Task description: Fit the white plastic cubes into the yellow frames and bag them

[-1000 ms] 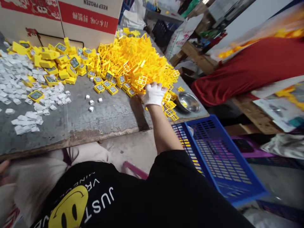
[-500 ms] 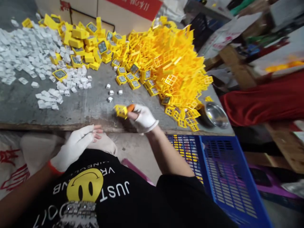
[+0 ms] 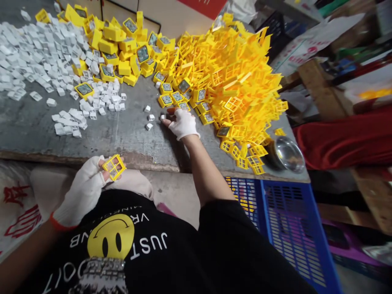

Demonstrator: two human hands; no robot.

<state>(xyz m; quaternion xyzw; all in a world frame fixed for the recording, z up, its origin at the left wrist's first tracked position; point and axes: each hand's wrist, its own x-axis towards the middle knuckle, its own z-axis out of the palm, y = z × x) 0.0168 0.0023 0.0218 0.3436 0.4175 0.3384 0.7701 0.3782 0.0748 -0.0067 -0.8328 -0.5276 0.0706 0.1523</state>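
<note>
My left hand (image 3: pixel 87 183), in a white fingerless glove, holds a yellow grid frame (image 3: pixel 114 167) by its edge, near the front edge of the grey table (image 3: pixel 131 141). Over the table my right hand (image 3: pixel 183 122), gloved the same way, has its thumb and forefinger around a small white cube (image 3: pixel 163 117). Contact with the cube is hard to make out. Several loose white cubes (image 3: pixel 149 126) lie just left of the right fingers. Beyond them sit yellow blocks with grey patterned faces (image 3: pixel 166 100).
A big heap of yellow frames (image 3: pixel 235 81) fills the table's right part; white pieces (image 3: pixel 39 57) spread over the left. A metal bowl (image 3: pixel 288 153) stands at the right corner. Blue crates (image 3: pixel 294 224) are below the table's edge.
The yellow frame has passed from my right hand to my left hand, which has closed on it. My right hand has moved forward to the small white cubes. The view has shifted slightly.
</note>
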